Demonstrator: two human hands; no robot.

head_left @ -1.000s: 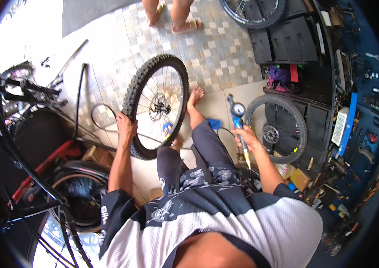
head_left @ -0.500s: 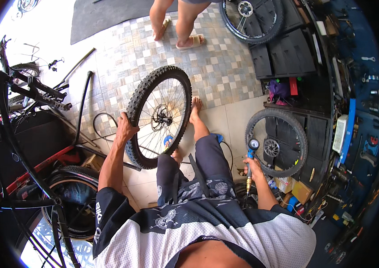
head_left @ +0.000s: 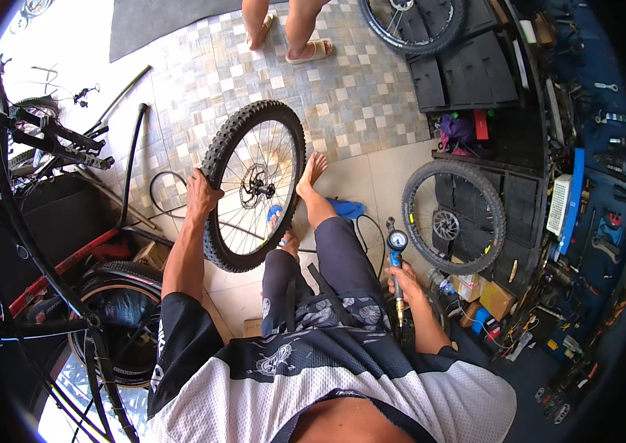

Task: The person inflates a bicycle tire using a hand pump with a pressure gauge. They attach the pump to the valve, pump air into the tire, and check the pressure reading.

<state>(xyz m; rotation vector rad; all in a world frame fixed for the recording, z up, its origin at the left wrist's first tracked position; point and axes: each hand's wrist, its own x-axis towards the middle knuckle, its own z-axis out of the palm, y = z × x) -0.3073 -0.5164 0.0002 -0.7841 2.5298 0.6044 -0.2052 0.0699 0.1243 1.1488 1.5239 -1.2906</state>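
Observation:
A bicycle wheel (head_left: 257,189) with a knobby black tyre and a disc rotor stands upright, slightly tilted, in front of my legs. My left hand (head_left: 202,193) is closed around the tyre on its left side. My right hand (head_left: 404,282) grips a blue tyre inflator (head_left: 397,242) with a round dial gauge, held up to the right of my right thigh. A brass-coloured fitting and a hose run down from its lower end. The inflator is apart from the wheel. The wheel's valve is too small to make out.
To the right, a second wheel (head_left: 446,225) leans on dark drawers near a wall of tools. Bicycle frames (head_left: 14,192) and another wheel (head_left: 117,317) crowd the left. A person's sandalled feet (head_left: 309,52) stand ahead; a blue slipper (head_left: 346,209) lies beside my bare right foot.
My right hand has brought the inflator a little to the left and nearer my body. The held wheel has shifted slightly left in the picture, and the whole view has moved a little.

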